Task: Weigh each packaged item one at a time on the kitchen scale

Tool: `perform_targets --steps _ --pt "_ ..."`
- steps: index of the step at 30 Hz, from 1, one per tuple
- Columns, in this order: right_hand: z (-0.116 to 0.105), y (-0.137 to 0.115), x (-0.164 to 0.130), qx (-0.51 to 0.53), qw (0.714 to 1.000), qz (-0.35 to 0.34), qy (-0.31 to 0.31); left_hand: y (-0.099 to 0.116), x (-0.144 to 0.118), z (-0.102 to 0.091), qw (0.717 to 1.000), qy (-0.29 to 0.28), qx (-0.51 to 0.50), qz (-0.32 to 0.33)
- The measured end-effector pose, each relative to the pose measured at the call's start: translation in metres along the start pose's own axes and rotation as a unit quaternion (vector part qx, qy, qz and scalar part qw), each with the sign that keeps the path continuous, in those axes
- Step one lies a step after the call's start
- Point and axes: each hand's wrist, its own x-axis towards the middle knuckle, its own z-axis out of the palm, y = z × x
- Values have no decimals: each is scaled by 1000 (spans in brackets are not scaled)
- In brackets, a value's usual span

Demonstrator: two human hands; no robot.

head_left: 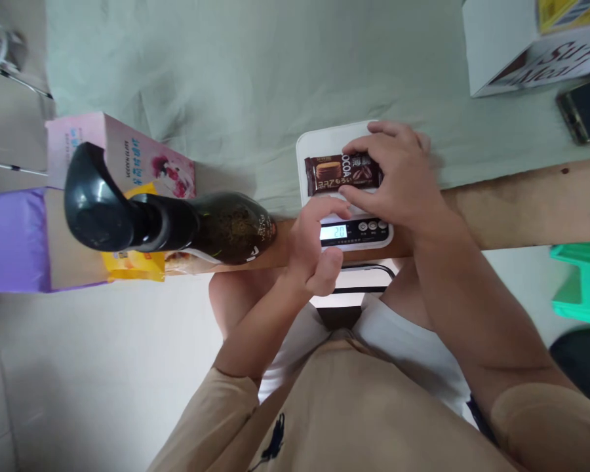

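Observation:
A white kitchen scale (356, 248) lies at the table's front edge, and its lit display looks to read 20. On its plate rests a dark brown packet of cocoa biscuits (337, 176) with a printed biscuit picture. My right hand (398, 170) grips the packet's right end, thumb at the near edge and fingers at the far edge, covering that end. Beside the scale's left front corner is my left hand (314, 239), thumb and forefinger apart around the display's left side, holding nothing I can see.
Left of my left hand stands a dark pump bottle (226, 226). Behind it are a pink box (142, 157), a yellow packet (137, 265) and a purple pack (14, 239). A white box (501, 46) and a phone (587, 108) are at right. A green stool (583, 282) stands below.

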Motion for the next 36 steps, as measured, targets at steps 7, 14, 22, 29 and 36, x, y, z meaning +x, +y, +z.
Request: perform_targets --steps 7,14,22,29,36 --pt "0 5 -12 -54 994 -22 95 27 17 -15 994 8 -75 82" --pt "5 -12 -20 -41 976 -19 214 34 15 -15 987 -98 -68 110" --pt "12 -79 57 26 981 -71 177 35 6 -31 970 -182 -84 136" --pt "50 -205 147 -43 979 -194 -52 45 9 -53 961 -244 -31 129" --pt "97 -267 177 -121 969 -128 -174 54 17 -85 948 -298 -3 110"
